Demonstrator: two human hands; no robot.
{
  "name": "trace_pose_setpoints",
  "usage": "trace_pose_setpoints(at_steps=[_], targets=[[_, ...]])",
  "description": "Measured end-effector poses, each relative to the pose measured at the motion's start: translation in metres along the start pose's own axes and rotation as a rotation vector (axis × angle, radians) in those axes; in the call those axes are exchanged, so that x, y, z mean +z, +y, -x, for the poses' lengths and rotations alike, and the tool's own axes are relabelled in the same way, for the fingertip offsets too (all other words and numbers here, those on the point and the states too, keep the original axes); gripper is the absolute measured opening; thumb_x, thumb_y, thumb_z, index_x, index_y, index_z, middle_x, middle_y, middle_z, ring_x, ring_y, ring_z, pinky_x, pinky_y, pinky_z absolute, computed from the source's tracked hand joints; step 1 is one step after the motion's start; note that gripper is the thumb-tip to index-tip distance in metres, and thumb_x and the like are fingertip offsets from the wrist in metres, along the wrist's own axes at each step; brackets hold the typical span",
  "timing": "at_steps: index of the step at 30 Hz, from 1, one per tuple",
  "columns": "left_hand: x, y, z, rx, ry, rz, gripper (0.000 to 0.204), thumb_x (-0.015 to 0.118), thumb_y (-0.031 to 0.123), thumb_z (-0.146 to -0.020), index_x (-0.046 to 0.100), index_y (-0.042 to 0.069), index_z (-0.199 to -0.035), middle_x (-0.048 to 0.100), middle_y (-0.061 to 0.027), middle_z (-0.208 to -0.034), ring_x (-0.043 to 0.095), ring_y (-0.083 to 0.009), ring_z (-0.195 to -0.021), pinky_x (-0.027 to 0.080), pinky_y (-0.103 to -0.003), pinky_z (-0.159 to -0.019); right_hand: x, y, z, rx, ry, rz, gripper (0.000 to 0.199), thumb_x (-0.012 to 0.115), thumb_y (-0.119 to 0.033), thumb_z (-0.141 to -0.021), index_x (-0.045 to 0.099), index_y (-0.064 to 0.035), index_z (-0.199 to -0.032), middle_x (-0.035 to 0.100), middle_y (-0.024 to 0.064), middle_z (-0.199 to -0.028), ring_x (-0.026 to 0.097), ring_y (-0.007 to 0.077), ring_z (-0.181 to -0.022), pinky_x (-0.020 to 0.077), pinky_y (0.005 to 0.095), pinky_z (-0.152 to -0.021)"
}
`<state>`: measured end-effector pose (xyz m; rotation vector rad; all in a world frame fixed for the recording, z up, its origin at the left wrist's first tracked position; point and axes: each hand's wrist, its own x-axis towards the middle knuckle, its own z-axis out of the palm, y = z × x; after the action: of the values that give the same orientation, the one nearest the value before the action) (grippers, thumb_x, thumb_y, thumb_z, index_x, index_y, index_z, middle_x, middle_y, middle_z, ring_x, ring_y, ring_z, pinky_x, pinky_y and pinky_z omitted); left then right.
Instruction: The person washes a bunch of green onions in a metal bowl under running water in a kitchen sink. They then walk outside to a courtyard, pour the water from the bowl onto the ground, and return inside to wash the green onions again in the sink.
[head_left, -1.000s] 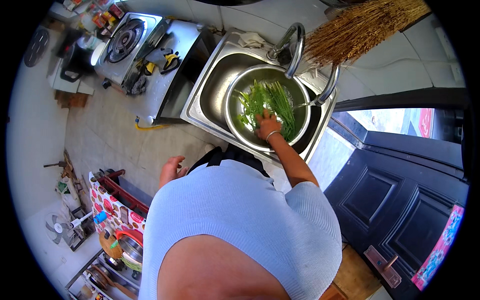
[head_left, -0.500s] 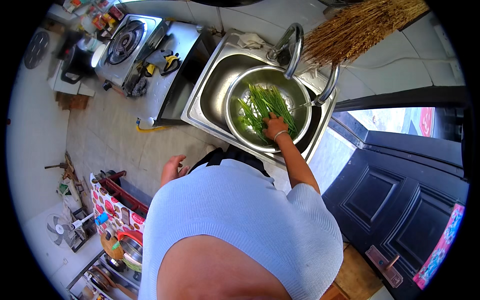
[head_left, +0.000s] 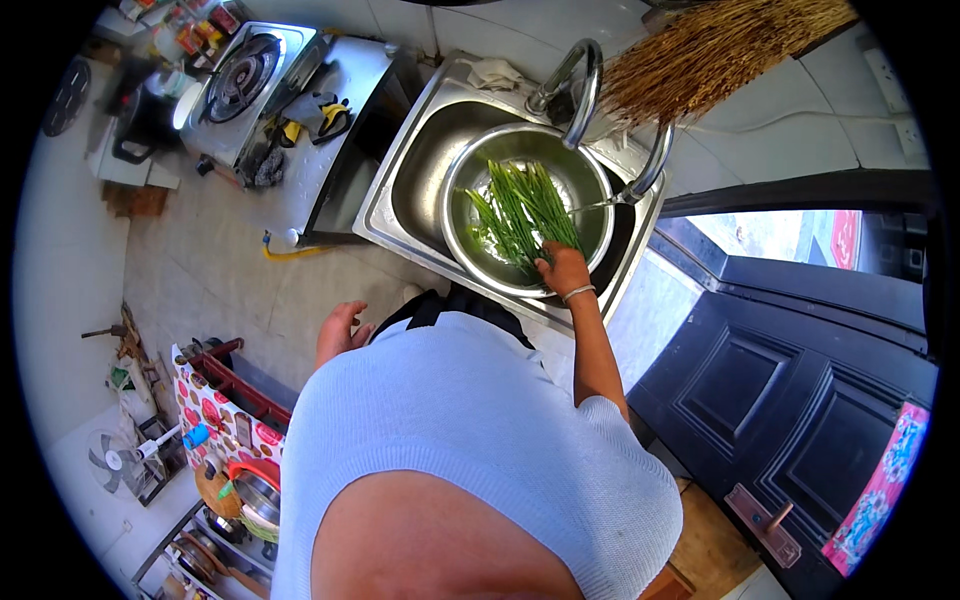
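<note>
Long, thin green stalks [head_left: 522, 210] lie in a wide stainless steel bowl [head_left: 458, 172], which stands in the double-basin sink [head_left: 408, 190]. My right hand [head_left: 564, 268] is at the bowl's near right side, its fingers closed round the near ends of the stalks. Its fingertips are partly hidden. A thin stream of water runs from the right-hand tap [head_left: 652, 178] into the bowl. Away from the sink, my left hand [head_left: 343, 330] hangs beside my waist, empty, with its fingers loosely bent and apart.
A second curved tap [head_left: 590, 95] arches over the bowl's far side. Straw bristles of a broom [head_left: 715, 65] hang at the back right. Left of the sink are a metal counter with gloves [head_left: 325, 118] and a gas stove [head_left: 245, 80]. A dark door [head_left: 760, 390] stands to the right.
My right hand has gone from lying spread on the stalks to closing round their near ends, shifting toward the near rim. The left hand stays by my waist.
</note>
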<state>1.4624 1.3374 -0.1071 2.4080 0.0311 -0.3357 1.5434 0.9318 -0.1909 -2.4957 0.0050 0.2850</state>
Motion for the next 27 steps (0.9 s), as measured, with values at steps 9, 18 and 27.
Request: trace_pose_setpoints(at_steps=[9,18,27], targets=[[-0.003,0.007,0.001,0.032,-0.016,-0.033,0.037,0.07,-0.001,-0.069,0.057,0.001,-0.103,0.06,-0.015,-0.094,0.06,-0.0249,-0.075,0.05,-0.033,-0.066,0.005,0.007,0.009,0.055,0.149,-0.123,0.025,0.067,-0.012,-0.069,0.061,-0.0018,-0.091,0.062,0.0203,-0.084,0.06,0.037,-0.078,0.048,0.0423,-0.072],[-0.002,0.008,0.006,0.017,-0.013,-0.041,0.036,0.071,0.0,-0.069,0.058,0.002,-0.102,0.06,-0.0145,-0.095,0.06,-0.0236,-0.075,0.049,-0.032,-0.066,0.01,-0.004,0.011,0.011,0.141,-0.024,0.025,0.069,-0.01,-0.067,0.06,-0.0026,-0.089,0.061,0.0195,-0.082,0.059,0.0361,-0.078,0.0477,0.0427,-0.072],[0.0,0.002,0.01,0.017,-0.026,-0.032,0.037,0.071,0.002,-0.068,0.058,0.002,-0.103,0.06,-0.0145,-0.094,0.06,-0.0234,-0.075,0.049,-0.033,-0.066,0.014,0.008,-0.016,0.04,0.183,0.287,0.038,0.072,-0.018,-0.065,0.056,-0.0035,-0.097,0.056,0.0204,-0.099,0.053,0.0364,-0.091,0.0446,0.0419,-0.08]])
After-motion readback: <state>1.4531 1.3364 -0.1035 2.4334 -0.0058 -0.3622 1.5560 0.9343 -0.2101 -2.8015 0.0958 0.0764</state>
